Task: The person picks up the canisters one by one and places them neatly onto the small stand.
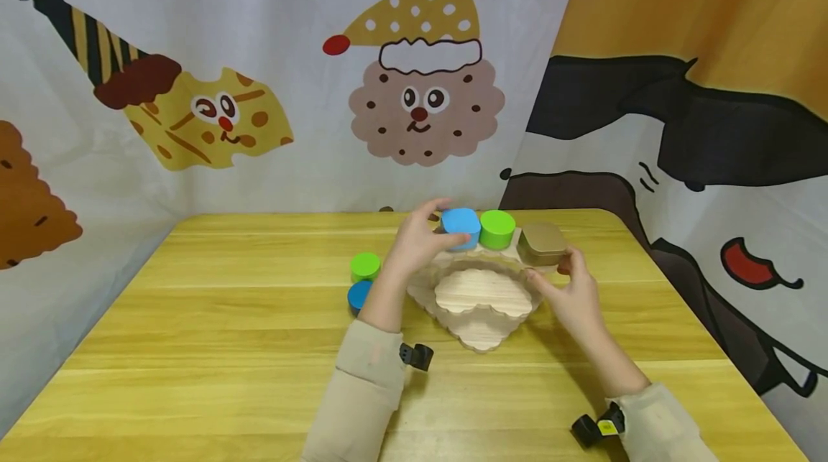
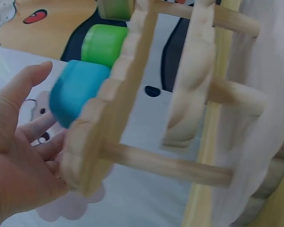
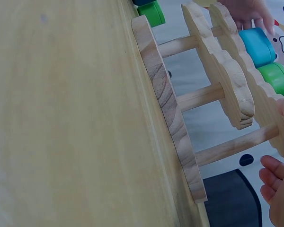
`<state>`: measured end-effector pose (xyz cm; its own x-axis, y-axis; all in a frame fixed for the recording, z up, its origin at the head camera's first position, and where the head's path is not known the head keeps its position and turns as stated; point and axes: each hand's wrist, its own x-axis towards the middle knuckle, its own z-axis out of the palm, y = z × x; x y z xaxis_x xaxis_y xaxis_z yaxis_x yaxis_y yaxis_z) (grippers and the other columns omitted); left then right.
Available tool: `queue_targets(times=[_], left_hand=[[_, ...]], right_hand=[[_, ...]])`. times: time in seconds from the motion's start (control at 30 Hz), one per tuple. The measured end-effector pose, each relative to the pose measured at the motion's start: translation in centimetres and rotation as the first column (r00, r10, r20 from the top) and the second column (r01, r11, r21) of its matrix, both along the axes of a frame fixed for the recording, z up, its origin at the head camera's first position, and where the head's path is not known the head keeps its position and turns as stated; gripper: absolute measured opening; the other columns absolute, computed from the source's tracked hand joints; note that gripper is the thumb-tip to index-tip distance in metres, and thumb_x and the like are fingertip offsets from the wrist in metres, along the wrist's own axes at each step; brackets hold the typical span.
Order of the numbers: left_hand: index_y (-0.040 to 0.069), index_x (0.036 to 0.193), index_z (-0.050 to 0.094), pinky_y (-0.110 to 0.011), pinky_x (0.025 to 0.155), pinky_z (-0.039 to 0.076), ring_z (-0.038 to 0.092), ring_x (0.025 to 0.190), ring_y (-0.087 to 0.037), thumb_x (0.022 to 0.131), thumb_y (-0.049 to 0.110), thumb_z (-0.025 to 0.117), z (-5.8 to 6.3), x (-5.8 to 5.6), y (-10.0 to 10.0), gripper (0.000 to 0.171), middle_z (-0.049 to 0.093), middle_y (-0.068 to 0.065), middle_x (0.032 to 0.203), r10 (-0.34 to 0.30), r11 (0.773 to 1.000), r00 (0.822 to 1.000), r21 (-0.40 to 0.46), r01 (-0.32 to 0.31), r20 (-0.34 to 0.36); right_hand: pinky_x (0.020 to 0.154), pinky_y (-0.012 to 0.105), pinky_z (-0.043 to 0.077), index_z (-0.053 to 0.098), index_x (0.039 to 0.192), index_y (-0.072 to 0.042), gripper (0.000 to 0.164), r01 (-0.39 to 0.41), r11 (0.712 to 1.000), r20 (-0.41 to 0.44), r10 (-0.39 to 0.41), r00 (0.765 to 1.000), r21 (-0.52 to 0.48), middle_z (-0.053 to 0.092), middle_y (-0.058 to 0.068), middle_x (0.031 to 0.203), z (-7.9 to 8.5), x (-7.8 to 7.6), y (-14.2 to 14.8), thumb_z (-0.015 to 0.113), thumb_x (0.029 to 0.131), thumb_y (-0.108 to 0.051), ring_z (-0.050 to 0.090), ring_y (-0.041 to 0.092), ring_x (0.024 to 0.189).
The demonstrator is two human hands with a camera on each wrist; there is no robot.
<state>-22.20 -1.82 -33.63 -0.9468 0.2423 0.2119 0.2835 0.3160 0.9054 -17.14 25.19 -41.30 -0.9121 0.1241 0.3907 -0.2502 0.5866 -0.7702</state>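
A three-tiered wooden stand [image 1: 481, 336] with scalloped, cloud-like tiers and round dowels [image 2: 170, 165] stands upright on the table. Along its top tier sit a light blue rounded-square box [image 1: 461, 228], a green round box [image 1: 497, 230] and a gold rounded-square box [image 1: 542, 243]. My left hand [image 1: 414, 243] is at the tier's left end, beside the blue box; the left wrist view shows its thumb spread away from that box. At the opposite end my right hand [image 1: 572, 297] has its thumb by the tier's edge and fingers close to the gold box, loosely bent below the tier [image 3: 270, 177].
Left of the stand, a green round box [image 1: 365, 266] and a darker blue round one [image 1: 359, 297] lie on the wooden table [image 1: 226, 347], partly behind my left forearm. A cartoon-printed cloth [image 1: 259, 16] hangs behind the table's far edge. Both wrists carry small black cameras [image 1: 417, 356].
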Motion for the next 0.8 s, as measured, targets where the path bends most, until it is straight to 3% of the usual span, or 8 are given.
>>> queue_targets(times=[0.4,0.8], left_hand=[[0.019,0.138,0.052,-0.044,0.089,0.044,0.043,0.120,-0.023,0.080,0.029,0.079,2.2,2.7,-3.7,0.065,0.049,0.002,0.133,0.020,1.000,0.997,-0.011,-0.021,-0.069],[0.017,0.136,0.053,-0.043,0.087,0.036,0.046,0.113,-0.019,0.082,0.021,0.077,2.2,4.4,-8.4,0.059,0.054,0.001,0.129,0.014,1.000,0.996,-0.020,-0.016,-0.094]], right_hand=[[0.090,0.052,0.036,0.038,0.135,0.002,0.071,0.010,1.000,-0.003,-0.010,1.000,0.010,0.055,0.023,0.116,0.1,0.0,-0.1,0.077,0.083,-0.027,0.049,0.034,0.105],[0.090,0.051,0.036,0.038,0.134,0.003,0.070,0.010,1.000,0.002,-0.010,1.000,0.015,0.055,0.023,0.115,0.2,0.2,-0.2,0.076,0.084,-0.027,0.049,0.035,0.105]])
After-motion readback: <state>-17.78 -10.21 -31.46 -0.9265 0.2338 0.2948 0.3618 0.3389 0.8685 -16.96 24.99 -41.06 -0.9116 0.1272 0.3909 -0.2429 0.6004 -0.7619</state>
